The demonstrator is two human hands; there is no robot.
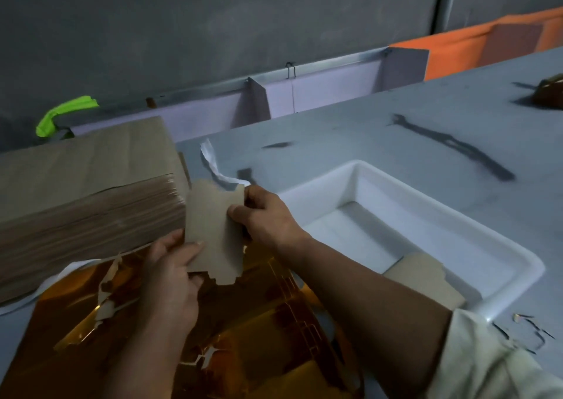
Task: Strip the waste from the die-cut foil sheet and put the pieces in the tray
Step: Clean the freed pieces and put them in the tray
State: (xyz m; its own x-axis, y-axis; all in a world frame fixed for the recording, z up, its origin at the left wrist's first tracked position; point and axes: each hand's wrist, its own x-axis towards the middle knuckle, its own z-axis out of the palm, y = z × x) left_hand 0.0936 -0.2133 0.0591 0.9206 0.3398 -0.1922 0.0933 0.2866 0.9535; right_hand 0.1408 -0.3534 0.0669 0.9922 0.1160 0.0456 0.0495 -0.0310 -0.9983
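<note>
At frame centre the left hand (170,276) pinches the lower left edge and the right hand (268,215) the upper right edge of a die-cut piece (213,231), held clear of the gold foil sheet (259,322) below, probably bound for the white tray (536,267) at right.

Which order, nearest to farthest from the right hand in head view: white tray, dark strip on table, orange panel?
From the right hand, pinching the card piece:
1. white tray, just to its right.
2. dark strip, on the table beyond the tray.
3. orange panel, far back right.
</note>
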